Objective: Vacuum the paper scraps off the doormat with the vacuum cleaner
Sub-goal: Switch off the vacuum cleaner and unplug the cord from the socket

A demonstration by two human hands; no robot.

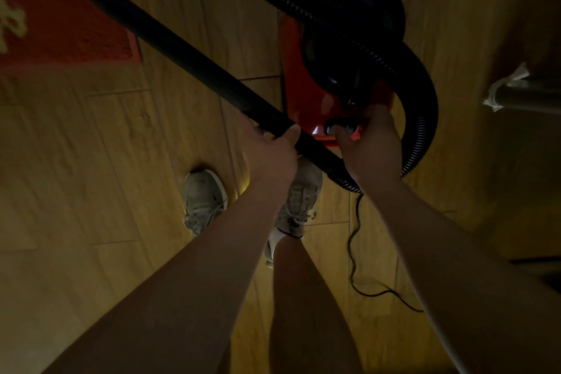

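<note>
The red doormat [60, 9] lies at the upper left on the wooden floor, with a pale mark or scrap [10, 21] near its left side. My left hand [270, 152] grips the black vacuum tube [170, 55], whose far end points over the mat's edge. The red and black vacuum cleaner [328, 70] stands ahead of me. My right hand [370, 143] curls round the black handle [340, 126] at its near end. The ribbed black hose [425, 118] loops from the body round to the tube.
My two feet in grey sneakers [203, 200] stand on the wooden floor [91, 176]. A thin black power cord [358, 252] trails on the floor at the right. A pale rolled object with a frayed end [510, 91] sits at the right edge.
</note>
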